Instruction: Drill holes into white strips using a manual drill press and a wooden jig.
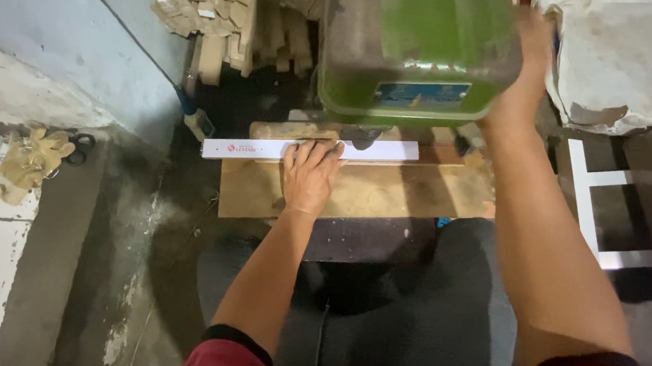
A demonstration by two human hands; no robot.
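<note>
A long white strip [309, 149] with a small red mark near its left end lies along the back edge of the wooden board [386, 194], under the green machine [417, 49] (it wears a blue label). The left hand [310, 176] lies flat on the strip, fingers a little spread. The right hand [534, 49] reaches up beside the machine; I cannot tell its fingers.

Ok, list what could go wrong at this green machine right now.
1. The left hand presses the white strip flat right beside the tool under the green machine; fingers could get caught.
2. The strip overhangs the wooden board on the left and might tip or shift.
3. The right hand reaches up alongside the machine, partly out of sight.
</note>
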